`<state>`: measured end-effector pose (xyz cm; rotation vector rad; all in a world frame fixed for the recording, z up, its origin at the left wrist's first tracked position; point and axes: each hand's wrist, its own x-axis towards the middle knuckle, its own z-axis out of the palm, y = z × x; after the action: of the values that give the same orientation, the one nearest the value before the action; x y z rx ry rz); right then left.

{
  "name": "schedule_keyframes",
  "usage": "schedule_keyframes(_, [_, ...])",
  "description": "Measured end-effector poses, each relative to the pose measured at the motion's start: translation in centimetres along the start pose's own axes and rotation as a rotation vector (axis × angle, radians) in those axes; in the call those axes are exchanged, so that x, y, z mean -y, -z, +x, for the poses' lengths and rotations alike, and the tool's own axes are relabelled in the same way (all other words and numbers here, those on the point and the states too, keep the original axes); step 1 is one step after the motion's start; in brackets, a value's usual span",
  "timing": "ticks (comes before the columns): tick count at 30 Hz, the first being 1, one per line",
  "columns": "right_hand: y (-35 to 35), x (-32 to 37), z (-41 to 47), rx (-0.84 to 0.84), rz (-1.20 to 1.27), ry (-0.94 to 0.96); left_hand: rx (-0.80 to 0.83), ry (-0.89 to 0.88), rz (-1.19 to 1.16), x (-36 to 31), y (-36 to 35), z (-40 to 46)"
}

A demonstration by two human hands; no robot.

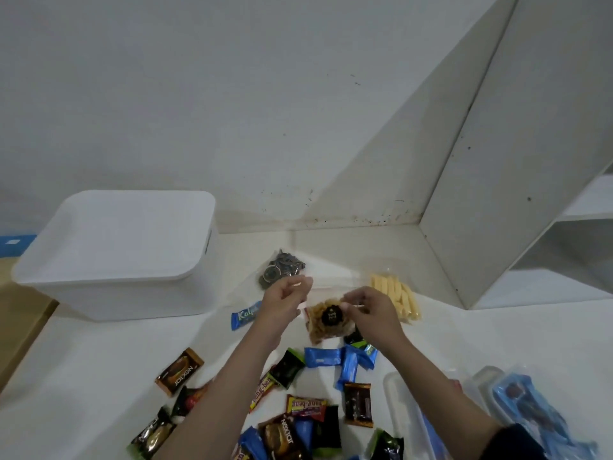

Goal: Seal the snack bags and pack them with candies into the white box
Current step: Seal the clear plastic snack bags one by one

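Above the table, left hand (286,298) and right hand (371,310) pinch a half-hidden snack bag (326,322).

There is one white plastic box (122,257) with rounded corners. Three clear snack bags are visible: one with brown snacks and a round black sticker (326,322), one with dark round cookies (282,268), and one with pale yellow sticks (396,298). Two brown Nextar packets (179,371) are seen. The small wrapped candies (323,356) are many; their exact number cannot be told.
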<state>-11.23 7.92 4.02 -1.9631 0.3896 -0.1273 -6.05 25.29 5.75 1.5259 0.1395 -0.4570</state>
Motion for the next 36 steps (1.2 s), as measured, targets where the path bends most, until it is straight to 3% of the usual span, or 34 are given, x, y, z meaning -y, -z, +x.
schedule_keyframes(6, [1.1,-2.0,5.5,-0.045,-0.035,-0.119,0.043,0.047,0.321,3.4,-3.1,4.7])
schedule_keyframes(14, [-0.2,-4.1,12.4,-0.010,-0.133,-0.233,-0.143,0.041,0.491,5.0,-6.5,11.8])
schedule_keyframes(17, [-1.3,-5.1,13.7,0.089,-0.255,-0.197,-0.223,0.048,0.570,5.8,-7.1,13.7])
schedule_keyframes(26, [-2.7,-6.6,14.7,0.441,-0.570,-0.089,-0.257,-0.039,0.905,7.2,-6.9,15.2])
schedule_keyframes(29, [-3.2,-5.8,14.8,0.389,-0.618,-0.028,-0.411,-0.143,0.940,7.3,-5.4,14.0])
schedule_keyframes(31, [-4.3,-4.7,15.0,0.364,-0.648,0.067,-0.606,-0.171,0.890,7.3,-3.8,13.0])
schedule_keyframes(34, [-7.0,-2.8,15.6,0.466,-0.668,0.244,-0.891,-0.027,0.675,7.3,-1.4,11.2])
schedule_keyframes(36, [-9.2,-2.0,16.2,0.611,-0.735,0.394,-0.985,0.098,0.525,7.5,0.2,10.4])
